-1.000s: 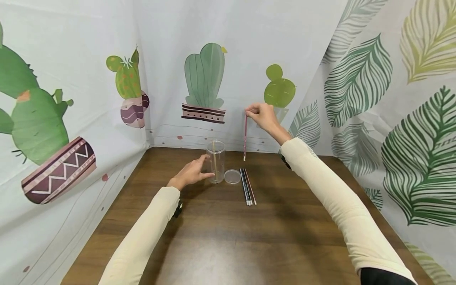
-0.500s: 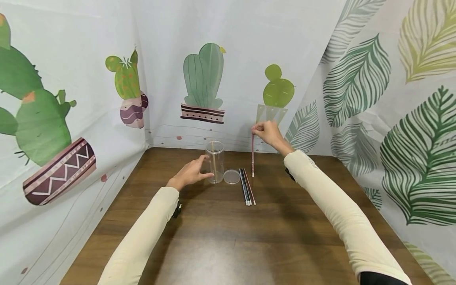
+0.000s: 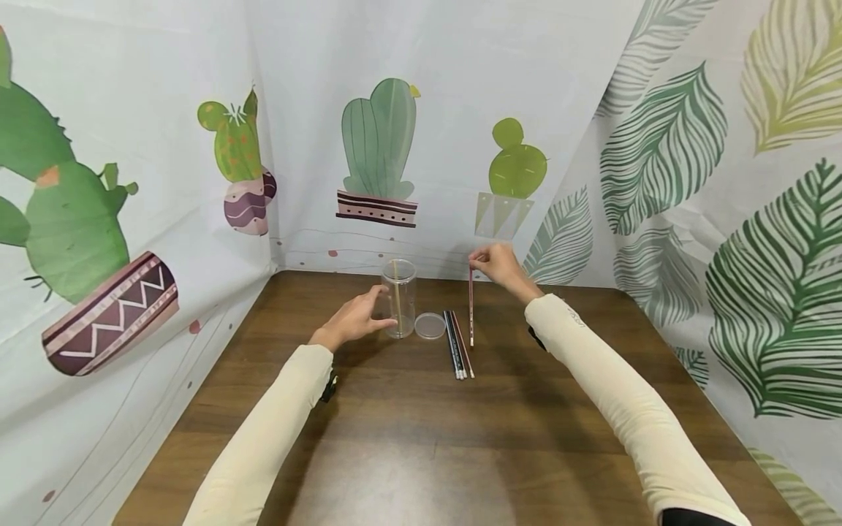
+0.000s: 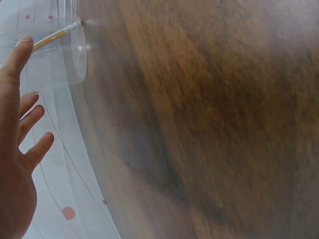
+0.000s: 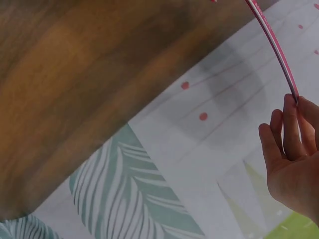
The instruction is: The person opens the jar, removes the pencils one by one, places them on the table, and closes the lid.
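In the head view a clear jar (image 3: 408, 303) stands upright with one yellow pencil (image 3: 397, 301) inside it. My left hand (image 3: 354, 315) is at the jar's left side, thumb and fingers spread; in the left wrist view the thumb overlaps the jar wall, and firm contact cannot be told. My right hand (image 3: 498, 264) pinches a pink pencil (image 3: 471, 303) by its upper end, so that it hangs nearly vertical, eraser end down. Whether the eraser touches the table is unclear. Just left of it, several dark and reddish pencils (image 3: 457, 347) lie side by side.
A round clear lid (image 3: 430, 326) lies flat between the jar and the row of pencils. Everything rests towards the back of a brown wooden table (image 3: 421, 438). Fabric printed with cacti and leaves (image 3: 447, 131) hangs behind the table and along both sides.
My right hand has come down and slightly to the right, lowering the pink pencil to beside the lying pencils. The left hand and the jar have stayed in place.
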Action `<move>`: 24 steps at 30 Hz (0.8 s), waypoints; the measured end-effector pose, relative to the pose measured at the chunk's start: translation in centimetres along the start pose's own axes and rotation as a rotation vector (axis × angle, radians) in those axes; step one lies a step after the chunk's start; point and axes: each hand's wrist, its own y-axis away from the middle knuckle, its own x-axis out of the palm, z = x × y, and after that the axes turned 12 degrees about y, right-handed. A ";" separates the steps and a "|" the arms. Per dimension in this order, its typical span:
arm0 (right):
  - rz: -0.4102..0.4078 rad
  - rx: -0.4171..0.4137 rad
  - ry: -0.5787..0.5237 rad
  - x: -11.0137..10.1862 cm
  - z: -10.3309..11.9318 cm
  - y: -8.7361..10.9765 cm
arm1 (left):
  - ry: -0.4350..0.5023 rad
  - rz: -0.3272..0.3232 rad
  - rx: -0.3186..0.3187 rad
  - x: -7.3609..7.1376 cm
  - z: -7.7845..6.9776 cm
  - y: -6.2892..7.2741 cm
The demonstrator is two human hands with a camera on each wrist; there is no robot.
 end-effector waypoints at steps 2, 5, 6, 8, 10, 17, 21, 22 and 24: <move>0.005 0.008 -0.003 0.6 -0.2 0.2 | -0.002 -0.003 -0.003 0.0 0.0 0.0; 0.016 0.018 -0.002 1.5 -0.6 0.5 | -0.005 -0.005 -0.007 -0.1 -0.1 0.0; 0.016 0.021 0.004 1.8 -0.7 0.6 | -0.007 -0.005 -0.008 -0.1 -0.2 0.0; 0.019 0.032 0.012 2.4 -1.0 0.8 | -0.011 -0.003 -0.012 -0.1 -0.2 0.1; 0.022 0.045 0.012 2.8 -1.2 0.9 | -0.013 -0.001 -0.015 0.0 -0.2 0.2; 0.023 0.054 0.004 3.4 -1.2 1.6 | -0.018 0.002 -0.024 0.0 -0.2 0.2; 0.031 0.050 0.003 3.8 -1.1 2.0 | -0.014 0.002 -0.025 0.0 -0.2 0.2; 0.036 0.053 0.002 3.9 -1.1 2.1 | -0.014 0.002 -0.023 0.0 -0.2 0.1; 0.046 0.064 -0.001 4.2 -1.2 2.3 | -0.017 0.002 -0.021 0.0 -0.2 0.2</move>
